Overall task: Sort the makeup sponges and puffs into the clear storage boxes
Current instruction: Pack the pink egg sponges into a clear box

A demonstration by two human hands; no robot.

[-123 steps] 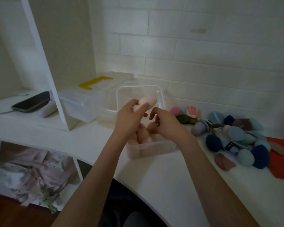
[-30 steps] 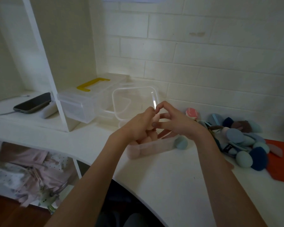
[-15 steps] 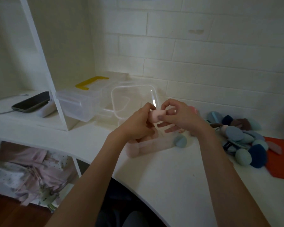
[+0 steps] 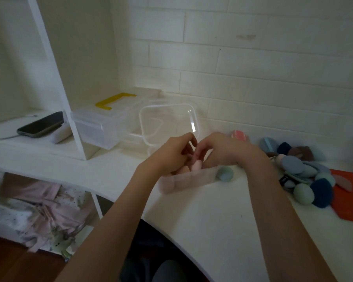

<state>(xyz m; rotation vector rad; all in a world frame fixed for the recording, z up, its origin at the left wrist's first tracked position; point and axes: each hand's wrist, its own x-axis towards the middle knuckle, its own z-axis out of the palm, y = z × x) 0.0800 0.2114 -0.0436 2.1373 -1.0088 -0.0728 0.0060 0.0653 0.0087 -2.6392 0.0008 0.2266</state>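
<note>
A small clear box [image 4: 194, 178] sits on the white counter and holds several pink sponges. Both hands are lowered into it, fingertips together. My left hand [image 4: 169, 154] and my right hand [image 4: 224, 150] pinch a pink sponge [image 4: 197, 165] that stands upright among the others in the box. The box's clear lid [image 4: 169, 121] leans upright behind the hands. A blue-green sponge [image 4: 224, 174] lies against the box's right end. A pile of blue, teal and brown puffs and sponges [image 4: 302, 171] lies to the right.
A larger clear box with a yellow handle [image 4: 102, 127] stands at the back left by a white shelf upright [image 4: 69, 119]. A phone [image 4: 41, 125] lies on the left shelf. An orange-red mat [image 4: 351, 198] is at the far right. The brick wall is close behind.
Both hands have dropped from in front of the lid down into the small box, carrying the pink sponge with them. The blue-green sponge stays beside the box.
</note>
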